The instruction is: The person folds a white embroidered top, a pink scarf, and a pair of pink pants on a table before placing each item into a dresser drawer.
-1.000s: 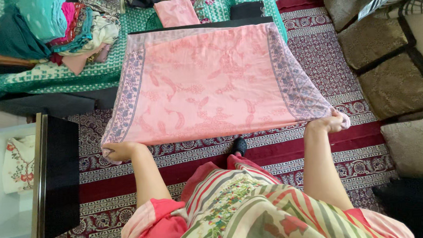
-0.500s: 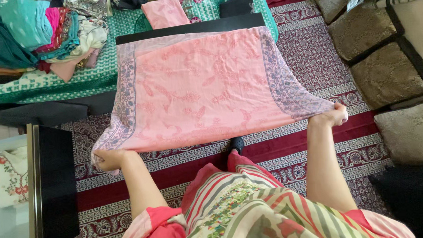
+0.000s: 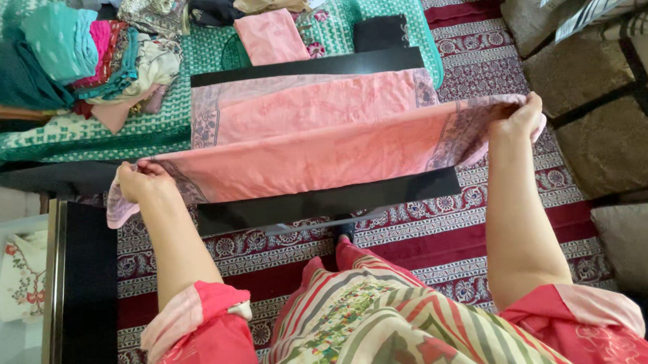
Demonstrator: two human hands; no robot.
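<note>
A pink cloth stretches left to right above a black worktop. The left hand grips its left corner, the right hand its right corner. The cloth's far half lies flat on the worktop, directly beyond both hands.

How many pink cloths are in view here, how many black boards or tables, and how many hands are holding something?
Pink cloths: 2, the pink patterned cloth held stretched out, and a folded pink cloth on the green spread.
Black table: 1, the black table under the stretched cloth.
Hands holding cloth: 2, left hand and right hand.
Total: 5.
</note>
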